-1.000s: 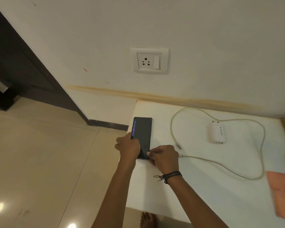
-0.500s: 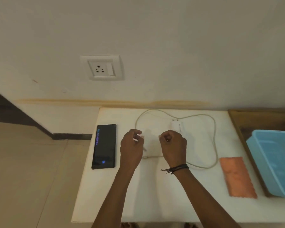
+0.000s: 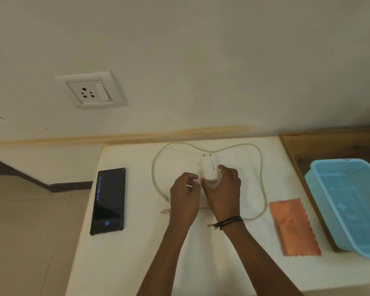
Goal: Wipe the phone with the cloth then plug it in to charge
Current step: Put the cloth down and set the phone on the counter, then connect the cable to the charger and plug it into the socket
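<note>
The black phone [image 3: 109,199] lies face up with its screen lit, near the left edge of the white table [image 3: 137,259]. My right hand [image 3: 223,191] grips the white charger adapter [image 3: 210,170], its pins pointing to the wall. My left hand [image 3: 185,193] has curled fingers that pinch the adapter's lower left corner. The pale cable [image 3: 262,178] loops loosely around both hands, and its two ends [image 3: 165,207] lie free just left of my left hand. The orange cloth [image 3: 293,227] lies flat at the right. The wall socket [image 3: 90,90] is above the phone.
A light blue plastic basket [image 3: 350,204] stands on a wooden board [image 3: 297,150] at the right edge. The table drops off to a tiled floor [image 3: 26,242] on the left, close beside the phone.
Both hands let go of the phone and moved right to the charger. My right hand took hold of the adapter and my left hand came up to it. The view swung right.
</note>
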